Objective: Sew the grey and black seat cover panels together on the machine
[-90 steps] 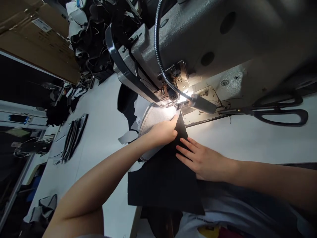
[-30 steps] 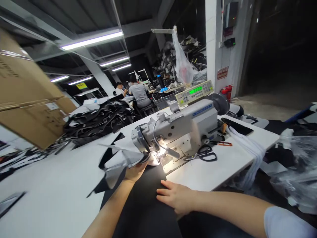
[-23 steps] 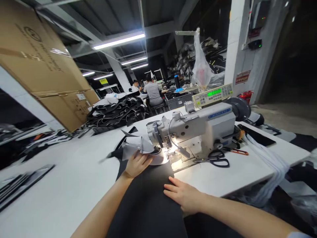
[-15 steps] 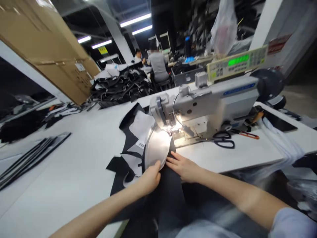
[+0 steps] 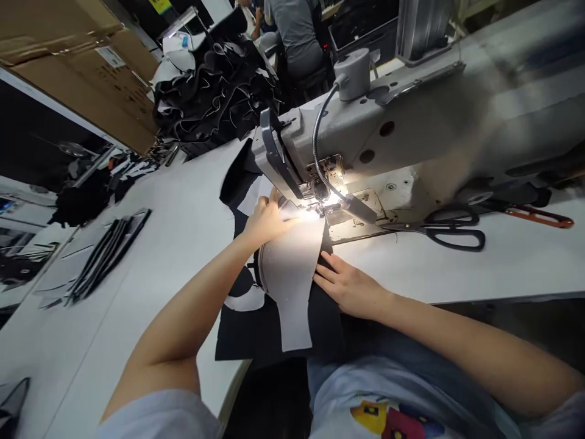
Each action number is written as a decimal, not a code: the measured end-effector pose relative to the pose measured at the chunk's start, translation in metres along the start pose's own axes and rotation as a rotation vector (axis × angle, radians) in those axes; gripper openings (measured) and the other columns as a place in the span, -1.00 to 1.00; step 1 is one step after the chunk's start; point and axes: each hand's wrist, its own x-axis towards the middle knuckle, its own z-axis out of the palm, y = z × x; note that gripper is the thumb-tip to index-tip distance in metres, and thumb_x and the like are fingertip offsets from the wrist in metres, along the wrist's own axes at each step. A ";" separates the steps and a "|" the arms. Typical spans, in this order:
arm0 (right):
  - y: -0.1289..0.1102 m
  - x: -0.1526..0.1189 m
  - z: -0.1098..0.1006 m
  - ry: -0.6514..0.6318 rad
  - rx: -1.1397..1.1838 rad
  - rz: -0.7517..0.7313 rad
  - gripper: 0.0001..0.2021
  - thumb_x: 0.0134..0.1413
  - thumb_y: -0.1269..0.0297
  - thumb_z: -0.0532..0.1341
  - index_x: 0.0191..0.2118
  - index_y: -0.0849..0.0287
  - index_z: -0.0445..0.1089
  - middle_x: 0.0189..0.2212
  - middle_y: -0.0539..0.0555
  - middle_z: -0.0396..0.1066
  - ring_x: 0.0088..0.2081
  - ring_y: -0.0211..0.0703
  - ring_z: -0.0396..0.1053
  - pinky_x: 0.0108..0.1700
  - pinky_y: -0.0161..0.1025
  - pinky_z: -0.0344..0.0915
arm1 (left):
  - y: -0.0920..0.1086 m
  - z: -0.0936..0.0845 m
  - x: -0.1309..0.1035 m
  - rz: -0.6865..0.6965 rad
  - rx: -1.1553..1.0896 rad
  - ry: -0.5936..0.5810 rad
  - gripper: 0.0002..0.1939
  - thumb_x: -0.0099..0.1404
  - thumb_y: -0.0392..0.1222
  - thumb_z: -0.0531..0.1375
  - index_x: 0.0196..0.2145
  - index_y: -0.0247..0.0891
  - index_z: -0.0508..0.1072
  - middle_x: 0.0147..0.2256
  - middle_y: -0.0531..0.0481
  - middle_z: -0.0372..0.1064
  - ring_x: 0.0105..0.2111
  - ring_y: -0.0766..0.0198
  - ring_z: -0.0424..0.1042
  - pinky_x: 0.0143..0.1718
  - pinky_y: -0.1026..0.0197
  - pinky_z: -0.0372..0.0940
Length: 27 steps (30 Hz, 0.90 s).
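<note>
A light grey fabric piece lies over black fabric, its upper end under the lit needle area of a sewing machine. My left hand rests on the upper left of the grey piece beside the presser foot, fingers apart, some fingertips hidden behind the machine head. My right hand lies spread with its fingertips on the black fabric, at the right edge of the grey piece. A round black patch shows left of the grey piece.
Black-handled scissors and an orange-handled tool lie right of the machine. Stacked dark pieces are on the white table at left. Behind are a fabric heap, a cardboard box and a seated person.
My left hand has moved up from the grey piece's lower end to beside the needle area. The grey piece now lies flatter, its narrow lower end showing. The view has tilted down and closer.
</note>
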 end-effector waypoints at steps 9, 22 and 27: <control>0.000 0.001 0.004 0.037 -0.009 0.005 -0.68 0.10 0.44 0.17 -0.01 0.38 0.42 0.09 0.32 0.34 0.31 0.30 0.03 0.31 0.12 0.11 | -0.001 0.060 -0.039 -0.122 -0.236 0.243 -0.80 0.29 -0.13 0.12 -0.44 -0.17 0.17 -0.53 0.08 0.23 -0.45 0.22 0.34 -0.35 0.23 0.22; 0.023 0.028 0.012 0.004 -0.189 -0.068 -0.68 0.20 0.55 0.03 -0.31 0.14 0.51 -0.35 0.08 0.46 -0.23 -0.06 0.38 0.20 0.03 0.23 | 0.012 0.063 -0.023 -0.133 -0.318 0.296 -0.83 0.29 -0.20 0.15 -0.41 -0.17 0.20 -0.52 0.09 0.22 -0.44 0.23 0.32 -0.35 0.22 0.26; 0.035 0.040 0.015 0.030 -0.177 -0.027 -0.72 0.22 0.52 0.05 -0.29 0.16 0.50 -0.28 0.10 0.45 -0.20 -0.03 0.34 0.02 -0.01 0.32 | 0.001 0.067 0.001 -0.129 -0.212 0.223 -0.93 0.33 -0.21 0.12 -0.25 -0.24 0.32 -0.36 -0.08 0.40 -0.27 0.08 0.44 -0.19 0.11 0.33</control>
